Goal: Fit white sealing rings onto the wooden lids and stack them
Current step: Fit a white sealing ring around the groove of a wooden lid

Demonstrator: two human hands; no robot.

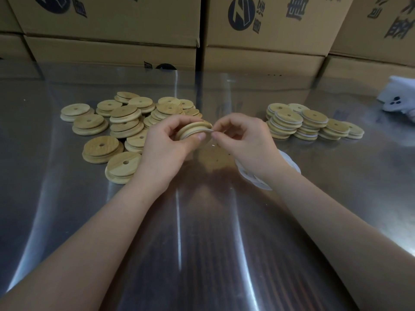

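My left hand (166,144) grips a round wooden lid (190,130) on its edge, held above the table. My right hand (242,140) pinches a thin white sealing ring (208,130) against the lid's rim. A loose heap of bare wooden lids (116,129), each with a small centre hole, lies to the left. To the right stand short stacks of lids with white rings fitted (307,124). Loose white rings (253,178) lie on the table, partly hidden under my right wrist.
The table is a shiny metal sheet under clear film (202,243). Cardboard boxes (265,30) form a wall along the far edge. A white cloth-like object (399,97) with dark dots lies at the far right.
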